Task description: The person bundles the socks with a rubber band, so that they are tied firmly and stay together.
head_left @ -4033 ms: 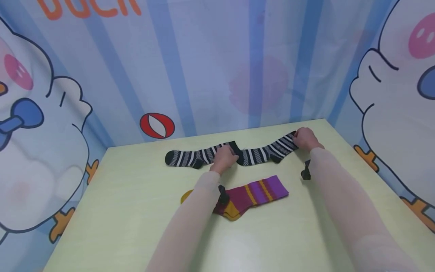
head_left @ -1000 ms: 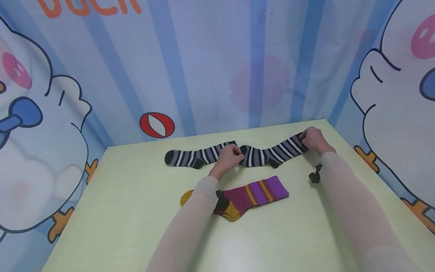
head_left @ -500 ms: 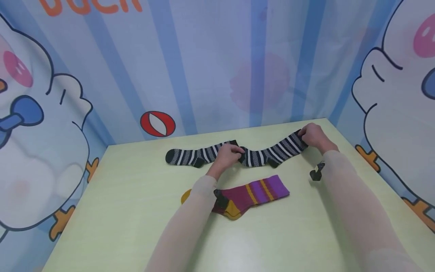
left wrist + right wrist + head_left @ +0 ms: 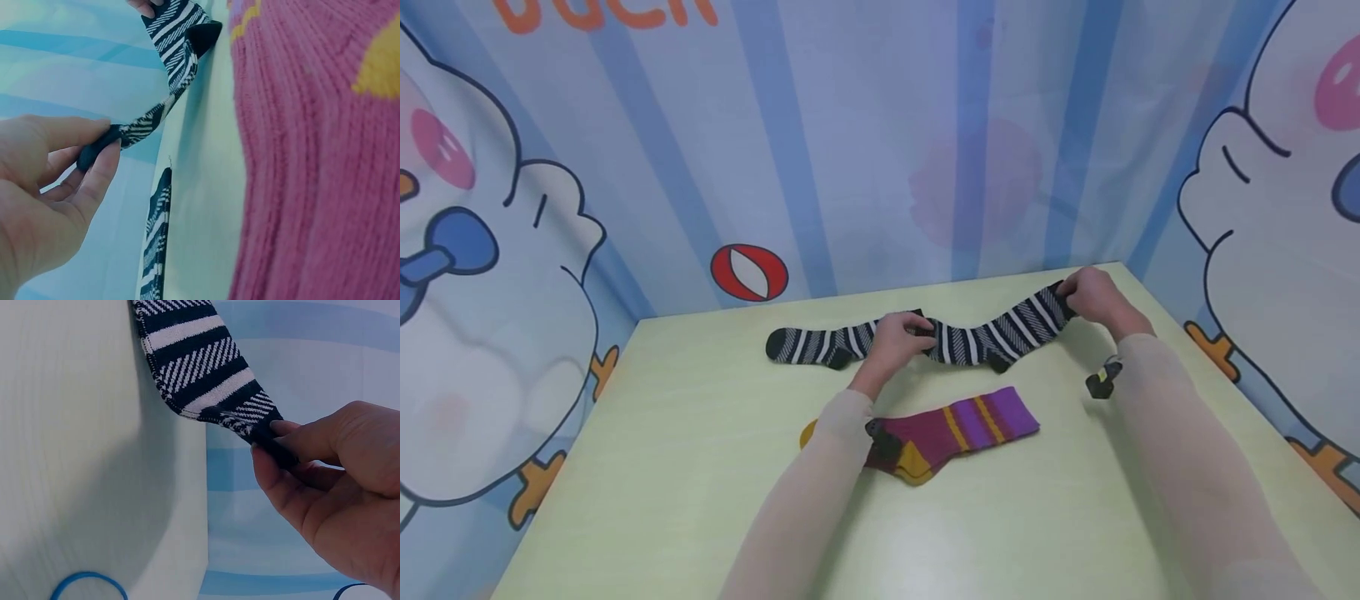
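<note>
A black-and-white striped sock [image 4: 1026, 327] stretches between my two hands, lifted off the table in the left wrist view. My left hand [image 4: 897, 337] pinches its black toe [image 4: 100, 147] between thumb and fingers. At the other end, my right hand [image 4: 1097, 296] pinches the black cuff [image 4: 275, 447]. A second striped sock [image 4: 812, 347] lies flat to the left, its cuff end partly behind my left hand. Nearer to me, a maroon and purple pair of socks [image 4: 936, 433] with mustard heel and toe lies under my left forearm, which hides part of it.
The pale yellow-green table [image 4: 662, 433] meets a blue striped backdrop [image 4: 880, 167] along its far edge. Cartoon duck panels [image 4: 482, 358] stand at both sides. Small black devices [image 4: 1102, 379] sit at my wrists.
Since the earliest frame, my right hand has shifted slightly right and up with the sock's cuff. My left hand now pinches the toe, and the sock has risen. The other socks stay put.
</note>
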Tool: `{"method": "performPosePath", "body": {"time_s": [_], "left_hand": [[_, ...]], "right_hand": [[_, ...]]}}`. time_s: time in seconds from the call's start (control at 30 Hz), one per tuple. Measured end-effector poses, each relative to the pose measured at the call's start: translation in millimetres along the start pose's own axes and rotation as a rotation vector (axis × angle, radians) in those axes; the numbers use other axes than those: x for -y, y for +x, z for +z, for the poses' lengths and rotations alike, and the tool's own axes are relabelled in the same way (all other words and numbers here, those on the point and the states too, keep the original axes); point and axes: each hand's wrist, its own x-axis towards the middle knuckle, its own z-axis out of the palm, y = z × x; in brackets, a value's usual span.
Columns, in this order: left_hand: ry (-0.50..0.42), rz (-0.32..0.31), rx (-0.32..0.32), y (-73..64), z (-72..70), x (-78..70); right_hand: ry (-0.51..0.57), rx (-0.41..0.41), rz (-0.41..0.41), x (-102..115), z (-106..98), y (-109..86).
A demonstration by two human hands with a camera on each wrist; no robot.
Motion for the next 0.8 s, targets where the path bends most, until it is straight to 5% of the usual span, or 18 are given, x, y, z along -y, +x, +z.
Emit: {"method": "performPosePath", "body": {"time_s": [0.37,0.8], "left_hand": [[0.039,0.004,0.02,-8.7,-20.7,1.4],[-0.029,-0.041,-0.022,-21.0,-43.7,-1.7]], "right_hand": [[0.003,-0.009,-0.093,11,-7,-6.6],[0.061,-0.032,-0.17,37,-10,-20.0]]}}
